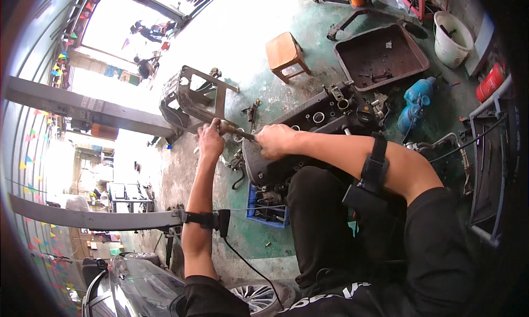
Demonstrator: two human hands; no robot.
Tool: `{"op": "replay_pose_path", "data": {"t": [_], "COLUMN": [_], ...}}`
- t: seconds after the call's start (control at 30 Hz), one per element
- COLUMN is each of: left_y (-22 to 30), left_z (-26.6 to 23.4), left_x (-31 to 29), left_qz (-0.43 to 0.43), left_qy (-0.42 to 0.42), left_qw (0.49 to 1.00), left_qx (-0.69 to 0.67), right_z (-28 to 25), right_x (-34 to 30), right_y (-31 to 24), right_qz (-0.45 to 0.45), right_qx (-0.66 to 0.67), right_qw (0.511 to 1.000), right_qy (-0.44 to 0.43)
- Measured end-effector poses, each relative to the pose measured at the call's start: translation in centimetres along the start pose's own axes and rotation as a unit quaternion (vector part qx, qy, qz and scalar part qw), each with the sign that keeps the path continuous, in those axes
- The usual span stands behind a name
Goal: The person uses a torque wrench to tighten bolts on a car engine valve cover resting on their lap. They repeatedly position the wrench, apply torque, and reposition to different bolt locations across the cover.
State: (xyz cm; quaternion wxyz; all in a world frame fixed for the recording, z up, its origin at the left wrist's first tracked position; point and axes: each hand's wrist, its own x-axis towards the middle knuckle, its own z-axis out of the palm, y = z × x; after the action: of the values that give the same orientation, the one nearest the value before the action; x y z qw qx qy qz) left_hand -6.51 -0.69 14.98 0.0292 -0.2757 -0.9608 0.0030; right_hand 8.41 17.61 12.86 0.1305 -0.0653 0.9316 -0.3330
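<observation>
We record both hands at work just above the near-left end of a dark engine part [330, 121], which lies on the floor in front of the knees. The bar-shaped tool [240, 132] is between the two hands, running from the left hand slightly down toward the right one. Left hand [210, 139]: fingers curled around the tool's outer end. Right hand [274, 141]: clenched on its other end; we cannot tell what the tool meets beneath that fist, as the fingers hide it.

Both forearms wear black straps; we note the left strap [201, 220] and the right strap [375, 167], each carrying a small dark box.

Surroundings: below the engine part we see a blue crate [252, 204] with dark pieces inside. Beyond the left hand stands a grey frame [186, 91]. Farther out we log a wooden stool [282, 49], a dark shallow tray [405, 55] with small parts in it, and a pale bucket [449, 48]. To the right we find a blue bottle [410, 116] and a red cylinder [490, 83]. At lower left, a car [140, 284] is partly visible.
</observation>
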Motion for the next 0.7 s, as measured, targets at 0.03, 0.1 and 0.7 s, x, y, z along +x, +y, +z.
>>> {"op": "replay_pose_path", "data": {"t": [0.03,0.1,0.7], "left_y": [0.3,0.7,2.4], "left_z": [0.3,0.4,2.5], "left_x": [-0.2,0.2,3.4], "left_qz": [0.01,0.005,0.001], "left_qy": [0.047,0.022,0.07], "left_qw": [0.996,1.0,0.906], "left_qx": [0.076,0.016,-0.417], "right_z": [-0.3,-0.9,-2.2], "right_x": [-0.1,-0.4,-2.8], "right_y": [0.7,1.6,5.4], "right_qz": [0.006,0.016,0.018], "right_qx": [-0.006,-0.001,-0.059], "right_qw": [1.0,1.0,0.998], "right_qy": [-0.029,-0.027,-0.014]}}
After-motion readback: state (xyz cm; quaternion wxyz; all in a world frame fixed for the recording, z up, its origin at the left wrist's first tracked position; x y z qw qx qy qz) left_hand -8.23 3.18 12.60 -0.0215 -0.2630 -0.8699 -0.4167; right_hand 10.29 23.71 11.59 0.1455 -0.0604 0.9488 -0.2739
